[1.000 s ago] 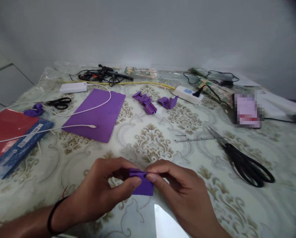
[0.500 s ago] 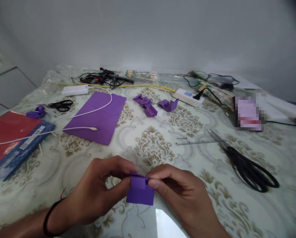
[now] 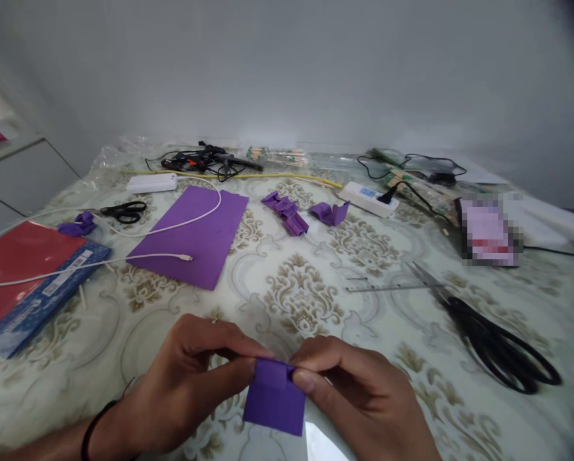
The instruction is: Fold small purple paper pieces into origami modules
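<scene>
A small piece of purple paper (image 3: pixel 273 406) with a folded flap along its top is held low in front of me, over the patterned tablecloth. My left hand (image 3: pixel 195 378) pinches its upper left corner between thumb and forefinger. On the upper right corner, my right hand (image 3: pixel 359 384) has thumb and forefinger closed as well. The fingers behind the paper are partly hidden. Farther off lie a folded purple paper strip (image 3: pixel 286 213) and, beside it, a smaller creased purple paper piece (image 3: pixel 329 213).
Large scissors (image 3: pixel 489 333) lie at the right, their blades by a clear ruler (image 3: pixel 387 287). At the left are purple sheets (image 3: pixel 186 250), a white cable (image 3: pixel 157 257), a red-and-blue packet (image 3: pixel 32 275) and smaller scissors (image 3: pixel 126 212). A power strip (image 3: pixel 368 199) and phone (image 3: pixel 489 230) stand behind.
Both hands and the small purple paper sit slightly lower in view. The paper's lower part shows longer beneath the flap. The whole scene has shifted a little down as the camera moved.
</scene>
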